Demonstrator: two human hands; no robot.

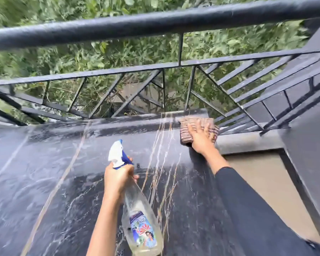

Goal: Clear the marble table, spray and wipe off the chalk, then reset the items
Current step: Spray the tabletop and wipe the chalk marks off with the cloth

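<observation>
With the right hand [199,140] spread flat on the cloth [185,134] at the far right corner of the marble table [44,172] and the left hand [117,179] gripping the spray bottle [139,218] over its middle, I judged firm, overlapping strokes best.

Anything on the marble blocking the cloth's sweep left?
Nothing visible lies on the marble table. The right hand presses the cloth at its far right corner; only the spray bottle, held in the left hand, hangs over the near middle.
</observation>
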